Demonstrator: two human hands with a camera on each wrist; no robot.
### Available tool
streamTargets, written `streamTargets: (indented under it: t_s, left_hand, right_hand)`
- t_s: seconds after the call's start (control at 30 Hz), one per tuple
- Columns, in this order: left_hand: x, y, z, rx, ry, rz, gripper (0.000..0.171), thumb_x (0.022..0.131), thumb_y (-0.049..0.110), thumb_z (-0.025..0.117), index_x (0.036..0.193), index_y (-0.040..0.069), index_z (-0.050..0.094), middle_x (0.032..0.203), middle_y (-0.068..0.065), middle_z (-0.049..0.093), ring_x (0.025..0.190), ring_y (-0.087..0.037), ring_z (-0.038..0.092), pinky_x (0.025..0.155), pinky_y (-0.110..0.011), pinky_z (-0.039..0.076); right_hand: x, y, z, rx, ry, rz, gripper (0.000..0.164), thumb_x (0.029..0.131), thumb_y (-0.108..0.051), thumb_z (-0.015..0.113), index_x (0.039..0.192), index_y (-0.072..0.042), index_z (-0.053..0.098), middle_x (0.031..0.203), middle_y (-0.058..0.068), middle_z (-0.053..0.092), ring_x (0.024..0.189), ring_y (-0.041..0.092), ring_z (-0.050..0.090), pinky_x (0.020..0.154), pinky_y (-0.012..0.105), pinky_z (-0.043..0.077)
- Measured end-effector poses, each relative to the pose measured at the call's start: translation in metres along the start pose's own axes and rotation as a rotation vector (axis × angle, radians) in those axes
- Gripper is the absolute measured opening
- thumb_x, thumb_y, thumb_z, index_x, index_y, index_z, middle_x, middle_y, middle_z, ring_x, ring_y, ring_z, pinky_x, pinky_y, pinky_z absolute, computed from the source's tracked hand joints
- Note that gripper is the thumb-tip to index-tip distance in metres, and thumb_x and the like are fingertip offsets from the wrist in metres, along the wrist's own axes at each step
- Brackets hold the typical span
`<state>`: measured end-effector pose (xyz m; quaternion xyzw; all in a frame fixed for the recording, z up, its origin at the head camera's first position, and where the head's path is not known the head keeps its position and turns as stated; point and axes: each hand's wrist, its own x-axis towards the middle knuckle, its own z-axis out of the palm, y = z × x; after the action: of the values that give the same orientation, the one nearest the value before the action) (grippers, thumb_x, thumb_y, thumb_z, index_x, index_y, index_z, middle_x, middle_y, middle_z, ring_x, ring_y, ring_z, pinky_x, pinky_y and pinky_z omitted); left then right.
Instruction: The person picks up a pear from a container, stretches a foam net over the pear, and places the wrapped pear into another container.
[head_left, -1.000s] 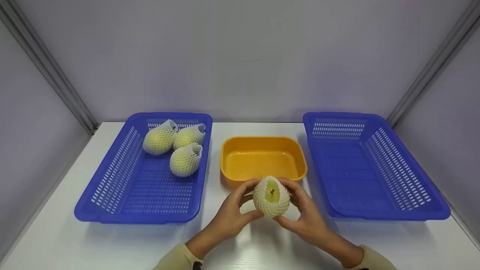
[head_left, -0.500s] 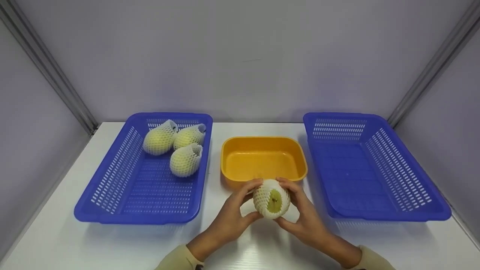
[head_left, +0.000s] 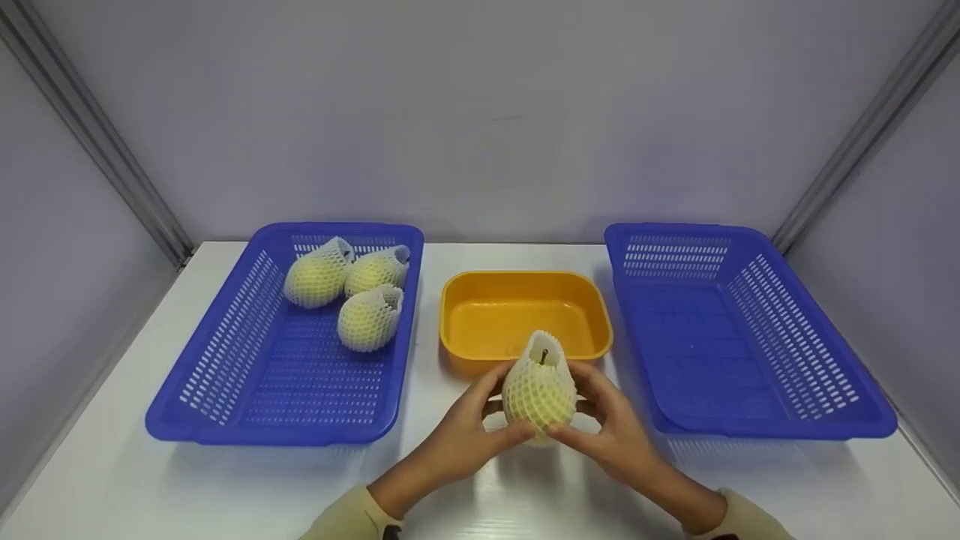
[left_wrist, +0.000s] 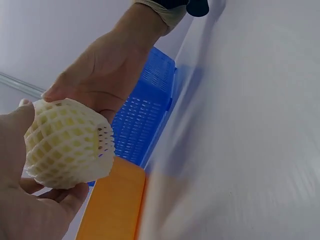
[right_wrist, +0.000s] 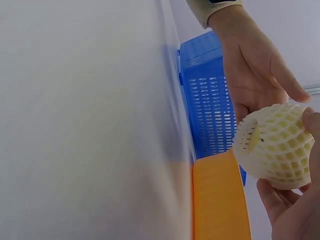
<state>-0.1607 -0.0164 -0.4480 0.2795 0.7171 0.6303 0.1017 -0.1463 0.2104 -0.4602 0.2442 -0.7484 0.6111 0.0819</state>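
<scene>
Both hands hold one yellow-green pear [head_left: 538, 397] in a white foam net, above the table in front of the orange basin. The left hand [head_left: 472, 427] grips its left side, thumb on the near face. From the right, the right hand [head_left: 619, 431] grips it the same way, the two thumb tips close together. Its stem points up and away through the net's open end. In the left wrist view the netted pear [left_wrist: 67, 142] lies between both hands; the right wrist view shows the net's open end [right_wrist: 247, 135]. Fingers behind the fruit are partly hidden.
The orange basin [head_left: 525, 352] stands just beyond the hands. A blue basket [head_left: 285, 431] at left holds three netted pears [head_left: 369, 319] toward its back right. Another blue basket [head_left: 772, 427] is at right. Grey-white walls rise behind and at both sides.
The pear has turned in the hands: its stem end faced the head camera and now tips up and away, showing more of its side. Both thumbs now lie across its near face.
</scene>
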Motion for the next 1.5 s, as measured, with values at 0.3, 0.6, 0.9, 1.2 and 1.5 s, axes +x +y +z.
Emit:
streamTargets:
  t_s: [0.3, 0.6, 0.9, 1.2, 1.5]
  left_hand:
    - [-0.001, 0.016, -0.002, 0.03, 0.07, -0.031, 0.085, 0.09, 0.025, 0.08, 0.156, 0.002, 0.033, 0.151, -0.012, 0.048, 0.129, -0.023, 0.052, 0.107, -0.037, 0.048]
    - [-0.003, 0.033, -0.008, 0.099, 0.083, -0.042, 0.094, 0.082, 0.029, 0.085, 0.157, 0.009, 0.032, 0.147, -0.003, 0.049, 0.124, -0.018, 0.052, 0.106, -0.044, 0.046]
    - [-0.009, 0.046, -0.03, -0.199, 0.083, -0.117, 0.085, 0.087, 0.023, 0.078, 0.154, -0.002, 0.03, 0.137, -0.019, 0.052, 0.122, -0.026, 0.056, 0.107, -0.036, 0.047]
    - [-0.024, 0.072, -0.08, -0.099, 0.147, -0.117, 0.088, 0.087, 0.017, 0.08, 0.155, 0.0, 0.026, 0.14, -0.021, 0.05, 0.126, -0.029, 0.056, 0.106, -0.035, 0.048]
    - [-0.034, 0.098, -0.15, 0.253, 0.303, -0.176, 0.09, 0.093, 0.022, 0.077, 0.16, 0.007, 0.019, 0.146, -0.015, 0.046, 0.131, -0.029, 0.051, 0.107, -0.03, 0.047]
  right_hand:
    - [0.002, -0.013, -0.001, 0.148, -0.058, -0.02, 0.048, 0.102, 0.01, 0.046, 0.149, 0.014, 0.038, 0.149, 0.003, 0.054, 0.129, 0.014, 0.057, 0.103, 0.027, 0.05]
    - [0.01, -0.028, -0.001, 0.253, -0.134, -0.067, 0.042, 0.108, 0.004, 0.027, 0.148, 0.017, 0.034, 0.151, -0.005, 0.052, 0.132, 0.014, 0.055, 0.104, 0.03, 0.05]
    - [0.023, -0.033, 0.007, 0.257, -0.024, -0.043, 0.034, 0.109, -0.002, 0.033, 0.13, 0.016, 0.052, 0.132, 0.013, 0.063, 0.121, 0.026, 0.062, 0.102, 0.038, 0.053]
    - [0.033, -0.03, 0.021, 0.311, -0.01, 0.154, 0.027, 0.109, -0.009, 0.042, 0.115, 0.015, 0.054, 0.107, 0.019, 0.066, 0.099, 0.024, 0.067, 0.081, 0.036, 0.061]
    - [0.041, -0.03, 0.045, 0.357, -0.08, 0.405, 0.024, 0.107, -0.019, 0.052, 0.114, 0.002, 0.059, 0.095, 0.011, 0.07, 0.085, 0.022, 0.067, 0.065, 0.029, 0.059]
